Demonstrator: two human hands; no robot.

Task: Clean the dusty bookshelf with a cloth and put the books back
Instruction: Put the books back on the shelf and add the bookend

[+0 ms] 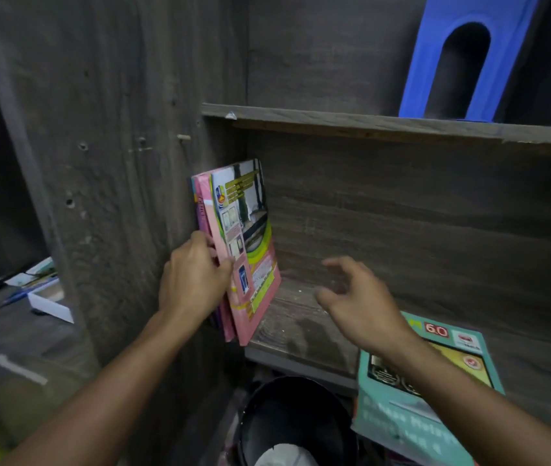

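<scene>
A few thin pink books [250, 257] stand upright at the left end of the grey wooden shelf [304, 324], leaning against its side panel. My left hand [193, 274] grips their front edges, thumb on the outer pink cover. My right hand [358, 294] hovers over the shelf board with fingers spread and holds nothing. A teal book [435, 398] lies flat at the shelf's front right, partly under my right forearm. No cloth is visible.
A blue plastic stool [462, 58] stands on the upper shelf [368, 124]. A black bucket [287, 418] sits on the floor below the shelf. To the left, a desk carries a white box [50, 304], pens and papers. The wooden side panel [116, 163] is at the left.
</scene>
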